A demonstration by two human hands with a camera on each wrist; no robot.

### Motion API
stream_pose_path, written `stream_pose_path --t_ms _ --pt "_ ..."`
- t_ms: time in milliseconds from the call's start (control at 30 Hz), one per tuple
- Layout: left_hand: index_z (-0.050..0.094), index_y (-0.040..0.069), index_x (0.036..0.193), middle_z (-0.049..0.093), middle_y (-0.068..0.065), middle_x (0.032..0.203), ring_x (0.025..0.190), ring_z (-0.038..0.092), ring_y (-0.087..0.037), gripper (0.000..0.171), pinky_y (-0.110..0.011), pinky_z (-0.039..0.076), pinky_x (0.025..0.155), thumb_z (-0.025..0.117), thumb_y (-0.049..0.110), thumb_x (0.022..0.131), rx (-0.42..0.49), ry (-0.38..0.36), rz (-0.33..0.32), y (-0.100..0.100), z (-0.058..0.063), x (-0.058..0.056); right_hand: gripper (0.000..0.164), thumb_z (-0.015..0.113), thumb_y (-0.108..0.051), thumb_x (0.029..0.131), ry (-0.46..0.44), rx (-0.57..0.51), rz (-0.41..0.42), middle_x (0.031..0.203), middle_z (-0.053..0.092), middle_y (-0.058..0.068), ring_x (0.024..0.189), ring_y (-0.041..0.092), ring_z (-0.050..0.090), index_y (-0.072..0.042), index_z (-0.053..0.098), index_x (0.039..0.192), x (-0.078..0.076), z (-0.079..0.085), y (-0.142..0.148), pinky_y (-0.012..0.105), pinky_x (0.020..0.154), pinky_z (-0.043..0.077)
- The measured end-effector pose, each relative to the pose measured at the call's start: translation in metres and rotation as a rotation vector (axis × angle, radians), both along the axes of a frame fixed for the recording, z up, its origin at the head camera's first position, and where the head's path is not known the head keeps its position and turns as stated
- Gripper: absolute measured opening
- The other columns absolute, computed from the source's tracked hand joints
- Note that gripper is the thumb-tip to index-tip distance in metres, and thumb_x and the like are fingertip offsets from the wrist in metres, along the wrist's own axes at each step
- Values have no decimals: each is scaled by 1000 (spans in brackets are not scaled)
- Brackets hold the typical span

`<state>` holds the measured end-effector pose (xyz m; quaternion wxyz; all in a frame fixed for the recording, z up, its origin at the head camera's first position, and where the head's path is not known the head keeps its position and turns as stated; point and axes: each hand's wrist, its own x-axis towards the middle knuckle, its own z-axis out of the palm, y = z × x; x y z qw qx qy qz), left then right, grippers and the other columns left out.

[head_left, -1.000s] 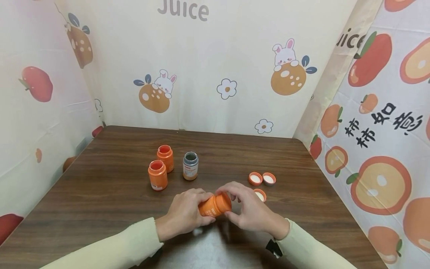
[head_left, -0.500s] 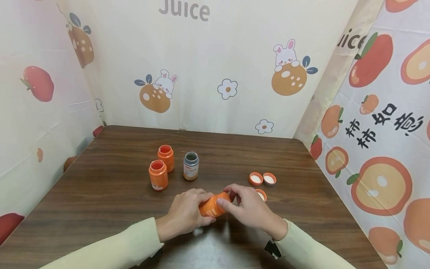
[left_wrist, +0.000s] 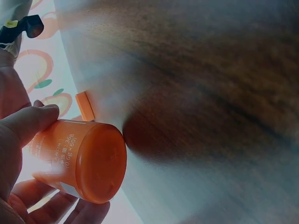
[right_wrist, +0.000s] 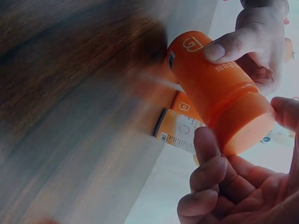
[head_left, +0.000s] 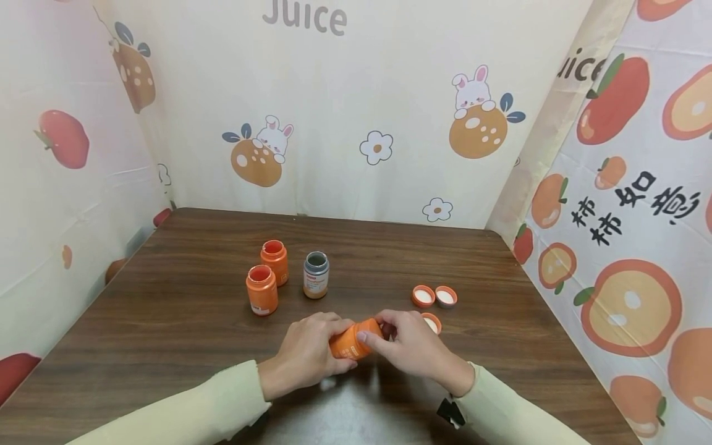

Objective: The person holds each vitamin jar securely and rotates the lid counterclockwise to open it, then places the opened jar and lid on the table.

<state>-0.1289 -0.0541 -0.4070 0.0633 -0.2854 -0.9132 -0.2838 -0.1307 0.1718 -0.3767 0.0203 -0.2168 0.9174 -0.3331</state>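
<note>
In the head view my left hand (head_left: 305,349) holds an orange bottle (head_left: 346,345) by its body, tilted just above the table. Its orange cap (right_wrist: 247,123) is on the neck, facing right. My right hand (head_left: 416,346) pinches the cap between thumb and fingers, some of which are hidden behind it. The left wrist view has the bottle's round base (left_wrist: 103,163) toward the camera, with the cap end out of sight. Beyond the hands stand two uncapped orange bottles (head_left: 261,296) and one uncapped grey bottle (head_left: 316,278) with a white label.
Right of the hands, three loose caps lie with white insides up: an orange cap (head_left: 423,296), a grey-sided cap (head_left: 445,297), and another orange cap (head_left: 431,322) partly behind the right hand. Printed cloth (head_left: 334,123) walls the brown wooden table (head_left: 183,278) at back and sides.
My right hand has turned at the cap: its thumb has gone from below the cap up across its near side. The left hand and bottle have stayed nearly still.
</note>
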Motion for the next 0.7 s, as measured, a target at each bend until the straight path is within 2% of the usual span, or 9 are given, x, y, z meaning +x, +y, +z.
stream_pose_path --t_ms 133,267,467,700 --pt "76 21 118 70 9 101 84 58 -8 54 -32 49 68 93 43 71 -2 -7 1 0 0 0 24 75 -45 92 17 -4 27 75 62 -17 61 6 52 -23 71 100 -1 1 1 24 55 43" --pt "76 21 118 70 8 102 84 59 -9 55 -32 48 67 93 43 71 -2 -3 3 0 1 0 24 79 -38 89 69 5 63 80 62 -18 63 8 52 -24 71 106 -1 2 3 24 56 43" --pt "76 21 117 70 8 102 83 59 -9 54 -32 48 66 94 43 70 -2 7 2 1 0 0 32 84 -27 83 117 -9 111 85 62 -16 71 14 57 -25 70 112 0 2 4 24 60 45" --pt "76 23 115 69 9 100 82 58 -8 52 -31 47 65 93 43 70 0 14 -1 1 0 -1 46 87 -15 75 175 -35 163 87 59 -11 75 17 56 -21 69 117 -1 2 6 23 62 44"
